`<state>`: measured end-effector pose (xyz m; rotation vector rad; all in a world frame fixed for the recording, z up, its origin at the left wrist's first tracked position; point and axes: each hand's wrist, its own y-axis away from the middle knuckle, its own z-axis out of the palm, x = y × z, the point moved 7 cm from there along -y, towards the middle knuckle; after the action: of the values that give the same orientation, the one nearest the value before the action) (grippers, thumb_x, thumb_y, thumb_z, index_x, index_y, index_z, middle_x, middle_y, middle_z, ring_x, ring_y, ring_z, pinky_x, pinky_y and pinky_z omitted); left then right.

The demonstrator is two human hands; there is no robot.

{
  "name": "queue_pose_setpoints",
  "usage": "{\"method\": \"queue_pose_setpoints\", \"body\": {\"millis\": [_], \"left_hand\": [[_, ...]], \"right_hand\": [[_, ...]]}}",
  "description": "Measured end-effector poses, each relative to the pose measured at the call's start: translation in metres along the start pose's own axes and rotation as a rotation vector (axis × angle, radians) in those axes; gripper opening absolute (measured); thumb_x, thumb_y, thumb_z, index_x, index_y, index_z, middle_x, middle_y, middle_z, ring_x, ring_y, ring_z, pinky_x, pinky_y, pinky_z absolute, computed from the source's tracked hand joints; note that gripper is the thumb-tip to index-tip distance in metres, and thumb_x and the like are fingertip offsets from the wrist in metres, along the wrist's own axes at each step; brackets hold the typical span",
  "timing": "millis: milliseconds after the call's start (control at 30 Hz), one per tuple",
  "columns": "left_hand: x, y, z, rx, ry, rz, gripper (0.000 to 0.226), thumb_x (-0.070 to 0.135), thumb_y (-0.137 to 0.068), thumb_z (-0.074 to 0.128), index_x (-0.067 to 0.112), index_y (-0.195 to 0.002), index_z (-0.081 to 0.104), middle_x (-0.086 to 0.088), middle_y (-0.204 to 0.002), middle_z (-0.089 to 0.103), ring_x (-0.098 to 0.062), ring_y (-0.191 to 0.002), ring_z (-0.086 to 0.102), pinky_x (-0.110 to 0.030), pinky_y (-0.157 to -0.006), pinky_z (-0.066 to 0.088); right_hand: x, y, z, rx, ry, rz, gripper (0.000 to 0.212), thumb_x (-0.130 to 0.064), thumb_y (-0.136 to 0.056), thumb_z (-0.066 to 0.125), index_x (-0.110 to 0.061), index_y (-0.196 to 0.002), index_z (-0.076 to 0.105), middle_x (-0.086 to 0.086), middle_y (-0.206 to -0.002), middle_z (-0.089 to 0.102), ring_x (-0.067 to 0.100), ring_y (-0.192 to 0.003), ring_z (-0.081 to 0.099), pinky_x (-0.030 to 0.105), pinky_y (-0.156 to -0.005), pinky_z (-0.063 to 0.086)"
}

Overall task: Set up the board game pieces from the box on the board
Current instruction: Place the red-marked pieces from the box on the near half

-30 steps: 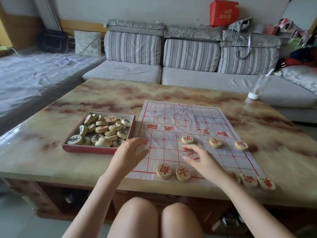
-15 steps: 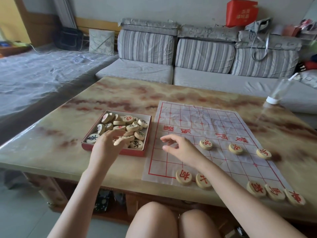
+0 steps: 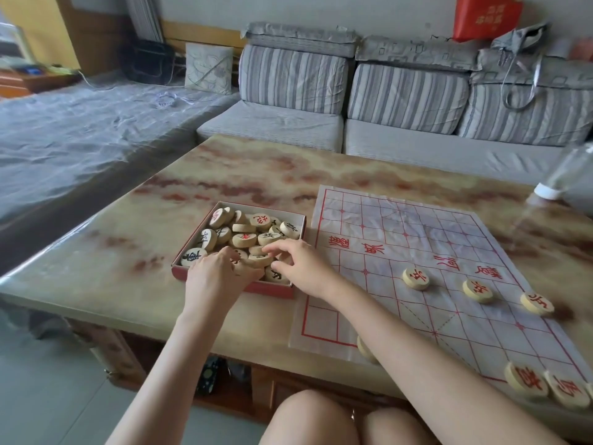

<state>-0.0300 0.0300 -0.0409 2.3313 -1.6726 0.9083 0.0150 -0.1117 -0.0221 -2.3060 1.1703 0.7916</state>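
Note:
A red box [image 3: 214,281] on the marble table holds several round wooden chess pieces [image 3: 244,239] marked in red or black. Both hands reach into its near side. My left hand [image 3: 215,273] rests on the pieces with its fingers curled down among them. My right hand [image 3: 296,263] touches a piece with its fingertips; I cannot tell whether either hand grips one. The white plastic board [image 3: 390,229] with red lines lies right of the box. Three red-marked pieces [image 3: 416,278] stand in a row on it, and more [image 3: 526,384] line its near edge, one half hidden by my right forearm.
A clear upturned bottle with a white cap [image 3: 560,178] stands at the table's far right. A grey striped sofa [image 3: 353,101] runs behind and to the left of the table. My knees [image 3: 308,419] are under the near edge.
Both hands moved left from the board into the box. The view has also swung left, so the box now sits nearer the middle.

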Motion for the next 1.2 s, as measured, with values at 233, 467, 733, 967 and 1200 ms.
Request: {"method": "queue_pose_setpoints", "body": {"millis": [233, 467, 733, 967, 1200], "left_hand": [[0.0, 0.008, -0.012, 0.039, 0.161, -0.044, 0.034, 0.043, -0.071, 0.069, 0.025, -0.1, 0.065, 0.003, -0.094, 0.069, -0.019, -0.092, 0.061, -0.026, -0.074, 0.042], [-0.019, 0.01, -0.025, 0.149, 0.387, -0.025, 0.04, 0.026, -0.065, 0.081, 0.022, -0.101, 0.065, 0.001, -0.094, 0.07, -0.009, -0.083, 0.066, -0.012, -0.068, 0.045], [-0.035, 0.011, -0.032, 0.182, 0.518, -0.009, 0.046, 0.014, -0.065, 0.081, 0.017, -0.108, 0.066, -0.004, -0.109, 0.063, -0.006, -0.079, 0.065, 0.003, -0.064, 0.044], [-0.041, 0.014, -0.027, 0.15, 0.617, -0.047, 0.048, 0.017, -0.066, 0.081, 0.02, -0.112, 0.065, 0.0, -0.109, 0.059, -0.004, -0.085, 0.064, 0.001, -0.071, 0.047], [-0.042, 0.015, -0.029, 0.165, 0.674, -0.062, 0.046, 0.011, -0.068, 0.079, 0.02, -0.111, 0.065, -0.002, -0.108, 0.058, -0.012, -0.085, 0.066, 0.002, -0.071, 0.045]], "right_hand": [[0.001, -0.019, 0.028, -0.064, 0.172, -0.022, 0.035, -0.013, -0.092, 0.052, -0.018, -0.126, 0.057, 0.008, -0.122, 0.048, 0.025, -0.12, 0.032, 0.033, -0.111, 0.019], [0.001, -0.016, 0.03, -0.04, 0.021, -0.071, 0.03, -0.018, -0.087, 0.062, -0.018, -0.117, 0.064, 0.001, -0.122, 0.055, 0.02, -0.119, 0.033, 0.029, -0.107, 0.021], [-0.006, -0.02, 0.031, -0.097, -0.052, -0.084, 0.026, -0.011, -0.086, 0.063, -0.014, -0.112, 0.068, 0.004, -0.12, 0.058, 0.02, -0.12, 0.033, 0.03, -0.11, 0.025], [-0.002, -0.024, 0.038, -0.174, 0.066, -0.059, 0.028, -0.016, -0.087, 0.062, -0.025, -0.114, 0.063, 0.006, -0.116, 0.044, 0.022, -0.119, 0.039, 0.035, -0.11, 0.026], [-0.009, -0.013, -0.001, 0.248, 0.034, -0.258, 0.023, -0.013, -0.088, 0.06, -0.016, -0.11, 0.067, -0.006, -0.091, 0.049, 0.009, -0.081, 0.052, 0.021, -0.08, 0.045]]}}
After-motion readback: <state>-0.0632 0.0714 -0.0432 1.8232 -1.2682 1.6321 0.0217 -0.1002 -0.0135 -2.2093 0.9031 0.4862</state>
